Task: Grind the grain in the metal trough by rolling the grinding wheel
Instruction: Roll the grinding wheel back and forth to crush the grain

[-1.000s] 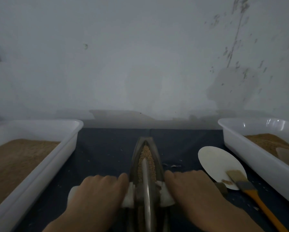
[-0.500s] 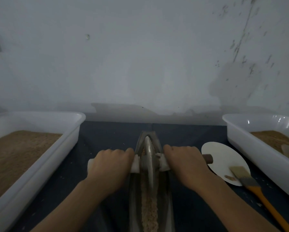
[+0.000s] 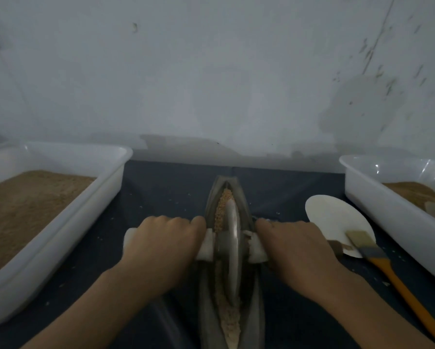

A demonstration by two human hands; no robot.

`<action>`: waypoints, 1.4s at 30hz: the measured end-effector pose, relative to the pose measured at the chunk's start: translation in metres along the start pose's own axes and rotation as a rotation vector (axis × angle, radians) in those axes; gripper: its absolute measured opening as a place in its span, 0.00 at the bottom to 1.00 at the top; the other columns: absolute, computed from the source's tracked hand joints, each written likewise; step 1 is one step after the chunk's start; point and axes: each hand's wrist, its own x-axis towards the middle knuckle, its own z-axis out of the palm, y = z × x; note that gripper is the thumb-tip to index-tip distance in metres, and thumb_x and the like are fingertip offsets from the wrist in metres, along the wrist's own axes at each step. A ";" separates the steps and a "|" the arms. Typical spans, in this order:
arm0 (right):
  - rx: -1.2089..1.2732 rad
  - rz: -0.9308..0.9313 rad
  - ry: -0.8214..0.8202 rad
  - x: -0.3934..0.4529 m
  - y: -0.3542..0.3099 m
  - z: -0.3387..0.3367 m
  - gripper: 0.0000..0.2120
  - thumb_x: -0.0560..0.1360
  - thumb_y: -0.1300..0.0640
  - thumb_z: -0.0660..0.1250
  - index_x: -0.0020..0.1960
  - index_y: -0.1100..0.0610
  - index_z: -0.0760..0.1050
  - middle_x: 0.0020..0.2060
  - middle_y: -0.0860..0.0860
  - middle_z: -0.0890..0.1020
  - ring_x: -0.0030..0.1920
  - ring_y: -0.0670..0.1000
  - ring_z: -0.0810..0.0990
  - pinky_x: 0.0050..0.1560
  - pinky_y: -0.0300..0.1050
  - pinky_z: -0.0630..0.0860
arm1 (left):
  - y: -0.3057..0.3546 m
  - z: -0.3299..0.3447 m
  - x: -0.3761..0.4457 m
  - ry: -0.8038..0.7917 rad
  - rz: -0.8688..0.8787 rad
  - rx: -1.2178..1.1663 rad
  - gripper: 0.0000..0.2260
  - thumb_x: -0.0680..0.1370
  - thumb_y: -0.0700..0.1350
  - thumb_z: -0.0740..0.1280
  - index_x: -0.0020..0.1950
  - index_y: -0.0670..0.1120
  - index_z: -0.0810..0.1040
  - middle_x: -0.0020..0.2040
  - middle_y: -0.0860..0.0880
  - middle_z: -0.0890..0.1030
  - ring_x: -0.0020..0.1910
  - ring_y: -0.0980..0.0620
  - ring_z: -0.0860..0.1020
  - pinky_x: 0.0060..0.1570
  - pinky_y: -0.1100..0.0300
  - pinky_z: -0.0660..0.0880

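Evidently both hands are clenched round the white-wrapped axle, the left hand (image 3: 164,248) and right hand (image 3: 295,250) on either side of the grinding wheel (image 3: 230,250), so pressure falls evenly and the disc stays upright in the narrow metal trough (image 3: 255,311). Whole grain (image 3: 222,210) lies ahead of the wheel, finer meal behind it. A brush (image 3: 377,258) and paper disc (image 3: 335,217) wait on the dark bench (image 3: 171,190), likely for sweeping out.
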 end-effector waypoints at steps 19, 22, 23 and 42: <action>-0.025 -0.022 0.171 -0.039 -0.010 -0.023 0.28 0.50 0.55 0.81 0.37 0.50 0.63 0.24 0.48 0.73 0.20 0.52 0.71 0.23 0.41 0.57 | 0.011 -0.021 -0.029 0.056 0.012 0.078 0.23 0.70 0.47 0.70 0.42 0.54 0.53 0.32 0.55 0.61 0.29 0.51 0.63 0.30 0.56 0.59; -0.052 -0.004 0.107 -0.033 -0.007 -0.016 0.29 0.51 0.54 0.81 0.37 0.50 0.61 0.24 0.48 0.74 0.21 0.53 0.72 0.25 0.40 0.55 | 0.010 -0.018 -0.025 0.072 0.035 0.112 0.22 0.70 0.49 0.70 0.43 0.53 0.54 0.31 0.55 0.59 0.27 0.53 0.60 0.27 0.59 0.53; -0.079 -0.001 0.098 -0.026 -0.005 -0.011 0.26 0.55 0.52 0.80 0.38 0.50 0.63 0.26 0.48 0.75 0.23 0.53 0.73 0.26 0.41 0.54 | 0.010 -0.015 -0.020 0.067 0.024 0.117 0.21 0.71 0.48 0.69 0.43 0.53 0.54 0.31 0.55 0.59 0.26 0.54 0.59 0.27 0.59 0.52; -0.032 -0.043 0.035 -0.027 -0.004 -0.020 0.21 0.68 0.48 0.70 0.43 0.48 0.56 0.34 0.47 0.76 0.30 0.52 0.73 0.30 0.46 0.58 | 0.006 -0.014 -0.018 0.098 0.078 0.173 0.21 0.67 0.47 0.71 0.39 0.52 0.56 0.29 0.54 0.58 0.24 0.55 0.53 0.26 0.59 0.47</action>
